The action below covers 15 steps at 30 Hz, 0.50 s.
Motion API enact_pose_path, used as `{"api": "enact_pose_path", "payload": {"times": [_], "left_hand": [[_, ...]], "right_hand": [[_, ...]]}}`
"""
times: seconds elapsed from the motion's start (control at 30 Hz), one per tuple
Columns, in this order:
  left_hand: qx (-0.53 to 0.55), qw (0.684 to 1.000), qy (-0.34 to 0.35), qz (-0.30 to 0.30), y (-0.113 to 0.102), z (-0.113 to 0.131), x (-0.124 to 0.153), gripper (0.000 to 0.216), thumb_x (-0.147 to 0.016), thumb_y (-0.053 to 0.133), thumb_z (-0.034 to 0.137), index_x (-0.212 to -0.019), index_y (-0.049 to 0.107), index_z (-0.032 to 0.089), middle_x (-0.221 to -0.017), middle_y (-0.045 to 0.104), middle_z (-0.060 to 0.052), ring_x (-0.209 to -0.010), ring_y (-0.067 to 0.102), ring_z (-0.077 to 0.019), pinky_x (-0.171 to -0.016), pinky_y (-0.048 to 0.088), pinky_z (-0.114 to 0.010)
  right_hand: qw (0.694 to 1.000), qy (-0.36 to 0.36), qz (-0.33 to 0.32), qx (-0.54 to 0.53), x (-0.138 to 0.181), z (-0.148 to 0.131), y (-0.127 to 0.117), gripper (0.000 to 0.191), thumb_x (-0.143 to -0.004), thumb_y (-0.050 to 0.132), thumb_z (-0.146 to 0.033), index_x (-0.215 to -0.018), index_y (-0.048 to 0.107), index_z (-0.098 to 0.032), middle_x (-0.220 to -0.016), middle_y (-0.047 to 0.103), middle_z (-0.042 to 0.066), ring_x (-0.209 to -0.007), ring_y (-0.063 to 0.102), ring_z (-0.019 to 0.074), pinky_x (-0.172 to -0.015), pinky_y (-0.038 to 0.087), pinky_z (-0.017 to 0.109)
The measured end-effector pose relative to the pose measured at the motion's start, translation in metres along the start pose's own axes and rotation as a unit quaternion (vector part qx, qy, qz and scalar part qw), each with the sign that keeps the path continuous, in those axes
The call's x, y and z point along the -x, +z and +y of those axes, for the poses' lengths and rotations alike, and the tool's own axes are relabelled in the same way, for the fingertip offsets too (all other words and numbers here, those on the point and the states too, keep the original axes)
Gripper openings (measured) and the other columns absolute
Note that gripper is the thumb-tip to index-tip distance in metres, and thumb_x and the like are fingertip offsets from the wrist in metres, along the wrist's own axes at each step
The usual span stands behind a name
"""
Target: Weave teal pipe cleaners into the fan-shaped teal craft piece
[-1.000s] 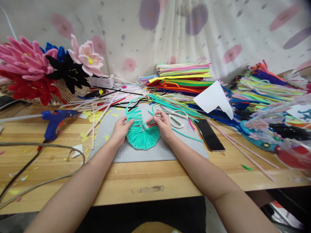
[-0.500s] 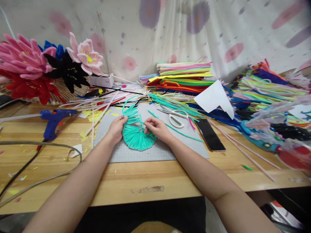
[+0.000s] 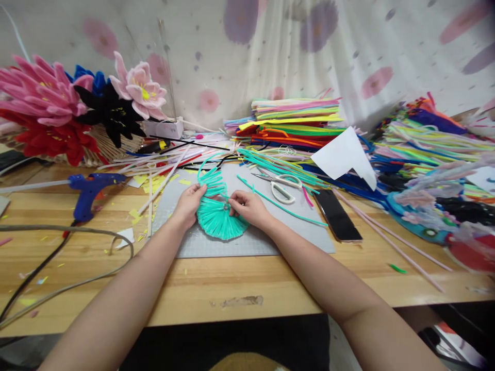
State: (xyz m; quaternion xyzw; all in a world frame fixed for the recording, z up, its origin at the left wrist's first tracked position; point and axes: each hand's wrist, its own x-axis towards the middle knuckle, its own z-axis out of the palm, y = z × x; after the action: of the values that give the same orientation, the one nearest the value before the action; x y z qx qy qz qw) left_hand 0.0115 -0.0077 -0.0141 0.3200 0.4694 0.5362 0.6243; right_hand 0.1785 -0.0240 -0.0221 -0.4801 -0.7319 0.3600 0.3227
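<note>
A teal fan-shaped piece (image 3: 218,221) made of bent pipe cleaners lies on the grey cutting mat (image 3: 270,234). My left hand (image 3: 188,204) grips its left edge with curled fingers. My right hand (image 3: 249,207) pinches teal strands at the fan's upper right. A loose teal pipe cleaner (image 3: 282,207) lies on the mat just right of my right hand. White-handled scissors (image 3: 279,185) rest behind it.
A black phone (image 3: 337,215) lies right of the mat. A blue glue gun (image 3: 89,188) and its cables sit left. Pipe-cleaner flowers (image 3: 77,111) stand at back left. Stacks of coloured pipe cleaners (image 3: 296,121) fill the back and right, with white paper (image 3: 344,154).
My right hand moved left and down from the fan's outer right edge onto strands near its centre. The fan shifted slightly left. My left hand kept its grip.
</note>
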Motion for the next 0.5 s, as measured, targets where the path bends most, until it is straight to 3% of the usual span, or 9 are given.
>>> {"api": "enact_pose_path", "payload": {"times": [0.33,0.5], "left_hand": [[-0.005,1.0,0.003,-0.023,-0.0014,-0.0013,-0.0003,0.032,-0.057,0.073,0.026,-0.082,0.055,0.015,-0.066,0.066,-0.002,-0.055,0.063,-0.0161,-0.057,0.051,-0.028],[0.0,1.0,0.023,0.013,0.0017,-0.0034,0.0013,0.037,-0.053,0.075,0.025,-0.079,0.051,0.016,-0.059,0.062,0.002,-0.052,0.062,-0.0162,-0.05,0.048,-0.026]], "right_hand": [[1.0,0.001,0.024,0.019,-0.0028,0.0033,0.0058,0.018,-0.08,0.047,-0.031,-0.069,0.052,-0.018,-0.057,0.063,-0.002,-0.052,0.053,0.0079,-0.055,0.036,0.018],[0.999,-0.008,0.032,-0.009,-0.0014,0.0019,0.0087,0.016,-0.081,0.045,-0.03,-0.072,0.05,-0.018,-0.057,0.063,-0.003,-0.05,0.051,0.0072,-0.054,0.036,0.018]]}}
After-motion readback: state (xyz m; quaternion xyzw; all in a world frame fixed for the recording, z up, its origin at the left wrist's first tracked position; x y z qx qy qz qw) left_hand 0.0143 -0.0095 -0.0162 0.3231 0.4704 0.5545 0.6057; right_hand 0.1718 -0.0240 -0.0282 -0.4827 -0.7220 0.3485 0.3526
